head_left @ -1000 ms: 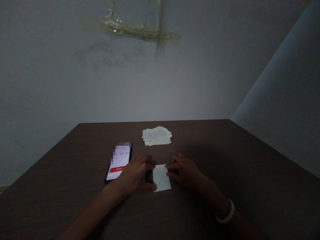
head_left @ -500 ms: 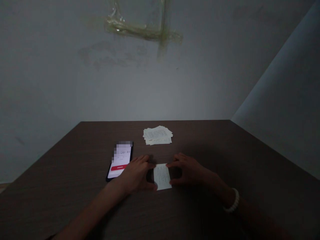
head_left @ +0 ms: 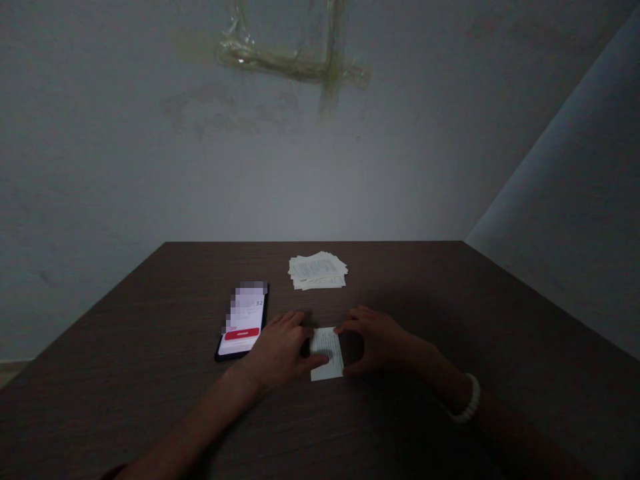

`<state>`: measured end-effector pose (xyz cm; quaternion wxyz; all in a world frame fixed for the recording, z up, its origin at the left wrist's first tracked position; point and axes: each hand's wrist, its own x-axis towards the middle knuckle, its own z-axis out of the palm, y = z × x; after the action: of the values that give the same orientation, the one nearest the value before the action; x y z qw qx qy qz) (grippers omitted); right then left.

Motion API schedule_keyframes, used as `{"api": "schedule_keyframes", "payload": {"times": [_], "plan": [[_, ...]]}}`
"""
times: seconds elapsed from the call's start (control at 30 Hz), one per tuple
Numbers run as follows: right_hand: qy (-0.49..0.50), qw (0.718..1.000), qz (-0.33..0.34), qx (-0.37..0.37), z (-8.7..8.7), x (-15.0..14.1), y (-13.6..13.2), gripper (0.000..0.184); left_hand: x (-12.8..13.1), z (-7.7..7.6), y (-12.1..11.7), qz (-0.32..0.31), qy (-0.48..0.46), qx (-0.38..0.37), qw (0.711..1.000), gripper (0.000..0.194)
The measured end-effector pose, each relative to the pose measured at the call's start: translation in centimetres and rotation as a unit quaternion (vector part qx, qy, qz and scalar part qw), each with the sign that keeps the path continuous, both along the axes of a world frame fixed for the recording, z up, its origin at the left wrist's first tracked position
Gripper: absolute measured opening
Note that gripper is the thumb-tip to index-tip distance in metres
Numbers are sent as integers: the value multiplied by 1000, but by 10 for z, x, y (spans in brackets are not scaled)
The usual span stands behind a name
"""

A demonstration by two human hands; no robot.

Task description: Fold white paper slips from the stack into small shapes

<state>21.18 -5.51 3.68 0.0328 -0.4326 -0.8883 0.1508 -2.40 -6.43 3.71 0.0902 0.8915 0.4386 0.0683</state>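
A small white printed paper slip [head_left: 329,357] lies on the dark wooden table [head_left: 450,313] between my hands. My left hand [head_left: 280,350] rests at the slip's left edge, its thumb lying over the paper. At the right edge, my right hand [head_left: 377,340] pinches the slip between its forefinger at the top corner and its thumb at the bottom. A white bead bracelet [head_left: 467,400] circles my right wrist.
A phone [head_left: 243,321] with a lit screen showing a timer and a red button lies just left of my left hand. A loose stack of similar printed slips [head_left: 318,270] sits farther back near the grey wall. Old tape residue marks the wall.
My left thumb has slid onto the slip. My right hand has shifted from lying flat on the slip's right side to pinching its edge. The phone timer has advanced.
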Motion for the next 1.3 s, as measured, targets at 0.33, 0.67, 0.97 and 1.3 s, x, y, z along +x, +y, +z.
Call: {"api": "schedule_keyframes", "payload": {"times": [0.33, 0.67, 0.97, 1.3], "plan": [[14, 999, -2, 37, -3, 3, -20, 65, -5, -11, 6, -7, -17, 8, 1000, 46], [-63, 975, -88, 195, -24, 2, -28, 25, 3, -14, -3, -116, -45, 38, 992, 32], [-69, 964, -153, 205, -30, -4, -31, 24, 3, -25, -8, -118, -27, 46, 992, 44], [-60, 965, -163, 196, -29, -4, -30, 22, -2, -28, -11, -122, -23, 18, 992, 47]]}}
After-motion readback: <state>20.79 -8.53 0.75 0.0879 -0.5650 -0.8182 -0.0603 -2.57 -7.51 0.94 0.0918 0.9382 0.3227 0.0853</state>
